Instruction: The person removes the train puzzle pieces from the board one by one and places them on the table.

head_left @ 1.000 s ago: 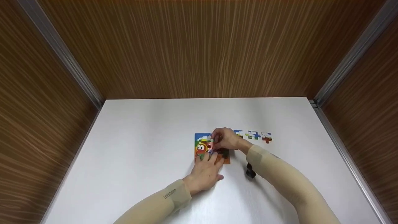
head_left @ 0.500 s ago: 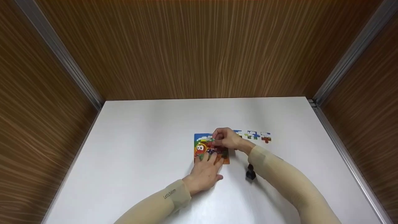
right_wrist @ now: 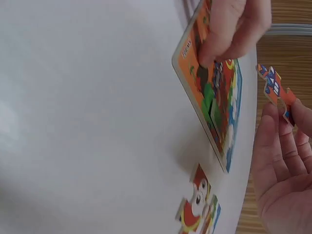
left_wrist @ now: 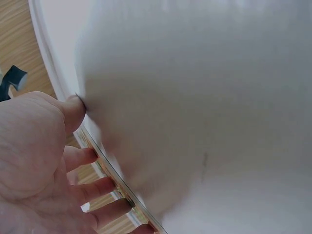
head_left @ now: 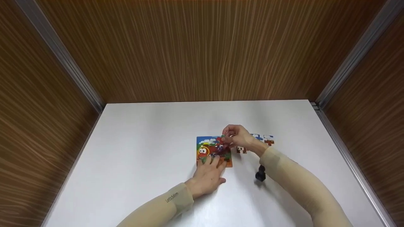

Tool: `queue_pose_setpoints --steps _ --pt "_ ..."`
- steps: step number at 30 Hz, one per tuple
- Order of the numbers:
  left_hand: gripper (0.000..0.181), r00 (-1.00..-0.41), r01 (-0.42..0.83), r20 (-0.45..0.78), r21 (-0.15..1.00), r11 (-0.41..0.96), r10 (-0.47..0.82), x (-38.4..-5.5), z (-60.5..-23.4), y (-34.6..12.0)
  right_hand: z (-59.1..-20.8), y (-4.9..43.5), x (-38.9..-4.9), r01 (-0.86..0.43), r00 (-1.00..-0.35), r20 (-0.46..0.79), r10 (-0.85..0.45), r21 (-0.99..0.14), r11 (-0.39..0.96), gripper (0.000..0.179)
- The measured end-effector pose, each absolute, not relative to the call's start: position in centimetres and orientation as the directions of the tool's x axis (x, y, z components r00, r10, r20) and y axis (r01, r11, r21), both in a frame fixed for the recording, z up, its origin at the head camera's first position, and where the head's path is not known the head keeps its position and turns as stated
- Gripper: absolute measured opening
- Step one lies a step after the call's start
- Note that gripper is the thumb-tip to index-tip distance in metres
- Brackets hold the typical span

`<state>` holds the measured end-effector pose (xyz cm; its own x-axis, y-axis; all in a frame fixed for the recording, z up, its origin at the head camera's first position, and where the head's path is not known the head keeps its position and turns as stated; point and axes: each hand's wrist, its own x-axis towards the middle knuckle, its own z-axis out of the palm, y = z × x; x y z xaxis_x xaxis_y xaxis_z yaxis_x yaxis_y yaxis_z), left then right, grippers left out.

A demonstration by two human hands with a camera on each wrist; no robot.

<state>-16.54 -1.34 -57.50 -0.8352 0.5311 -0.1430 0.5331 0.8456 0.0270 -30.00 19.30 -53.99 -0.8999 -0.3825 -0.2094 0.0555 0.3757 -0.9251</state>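
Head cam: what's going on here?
A person is working on a colourful jigsaw board on a white table. The left hand presses flat on the board's near edge. The right hand pinches one puzzle piece just above the board. More loose pieces lie to its right, one closer in.

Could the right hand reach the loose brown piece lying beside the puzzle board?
Probably yes: the brown piece lies bare on the table just under the right hand, but that hand already pinches another piece.
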Motion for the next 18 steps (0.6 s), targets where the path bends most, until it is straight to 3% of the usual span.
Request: queue_pose_setpoints --steps 8,18 --pt "0.072 -0.831 0.545 -0.125 0.013 0.838 0.542 -16.6 -57.6 -1.5 -53.3 22.6 -29.7 0.034 -0.909 -0.185 -0.374 -0.926 0.376 0.015" --pt "0.072 -0.833 0.522 -0.161 0.089 0.848 0.529 -16.8 -57.4 -1.6 -52.5 26.8 -29.1 0.028 -0.924 -0.184 -0.335 -0.908 0.419 0.023"
